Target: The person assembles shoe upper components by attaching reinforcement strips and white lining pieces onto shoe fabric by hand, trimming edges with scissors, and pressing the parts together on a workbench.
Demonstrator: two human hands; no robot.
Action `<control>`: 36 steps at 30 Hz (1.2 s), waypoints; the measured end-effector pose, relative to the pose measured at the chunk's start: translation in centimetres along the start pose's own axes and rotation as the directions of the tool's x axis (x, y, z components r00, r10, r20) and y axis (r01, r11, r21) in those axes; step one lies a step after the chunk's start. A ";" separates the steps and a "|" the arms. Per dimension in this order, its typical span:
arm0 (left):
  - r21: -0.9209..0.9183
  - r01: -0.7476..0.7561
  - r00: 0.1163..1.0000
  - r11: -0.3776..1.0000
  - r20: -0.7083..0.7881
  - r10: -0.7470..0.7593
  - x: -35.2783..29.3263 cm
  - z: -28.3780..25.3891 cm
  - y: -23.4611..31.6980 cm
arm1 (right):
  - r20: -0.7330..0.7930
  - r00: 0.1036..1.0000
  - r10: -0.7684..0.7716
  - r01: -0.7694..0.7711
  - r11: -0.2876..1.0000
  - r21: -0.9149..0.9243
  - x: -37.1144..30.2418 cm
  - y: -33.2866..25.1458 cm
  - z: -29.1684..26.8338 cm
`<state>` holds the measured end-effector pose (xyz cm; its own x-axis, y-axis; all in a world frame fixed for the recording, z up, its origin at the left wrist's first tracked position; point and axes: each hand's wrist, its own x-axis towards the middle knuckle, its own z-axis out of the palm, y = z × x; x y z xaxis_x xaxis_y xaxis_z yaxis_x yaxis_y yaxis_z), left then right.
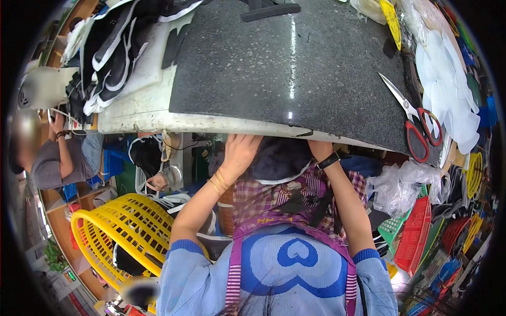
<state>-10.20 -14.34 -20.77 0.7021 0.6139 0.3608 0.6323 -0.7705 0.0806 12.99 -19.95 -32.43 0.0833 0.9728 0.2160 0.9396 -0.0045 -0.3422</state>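
Observation:
Both of my hands reach in at the front edge of the worktable, just below its dark top. My left hand (242,151) shows its back, and its fingertips go out of sight under the edge. My right hand (320,151), with a dark band on the wrist, also has its fingers hidden there. Between them, over my lap, lies a black fuzzy piece (280,159) with a white rim, like a shoe upper. Whether either hand grips it is hidden. Scissors (412,117) with red and black handles lie on the table's right side.
A dark mat (232,68) covers the white worktable (137,118). Black-and-white shoe pieces (113,58) are heaped at far left, pale cut pieces (443,89) at right. A yellow basket (126,226) stands left, a red basket (414,237) right. Another person (58,163) sits at far left.

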 end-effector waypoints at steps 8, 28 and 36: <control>0.111 -0.011 0.846 0.994 0.531 -0.050 0.5 -0.7 -0.8 | -0.006 0.997 -0.078 0.073 0.963 -0.258 -0.4 -1.3 1.2; -0.500 0.583 0.724 0.641 -0.039 -0.689 -1.6 6.2 -0.5 | 0.270 0.951 0.152 -0.276 0.813 0.513 0.0 -3.7 -6.3; -0.441 0.652 0.702 0.617 0.044 -0.710 -1.2 5.9 -0.3 | 0.258 0.956 0.139 -0.238 0.882 0.406 -1.2 -3.3 -5.6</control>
<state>-9.26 -13.86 -26.72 0.0584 0.9861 0.1555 0.7033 -0.1511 0.6947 11.63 -22.41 -26.42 0.1249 0.9892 -0.0771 0.6744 -0.1416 -0.7247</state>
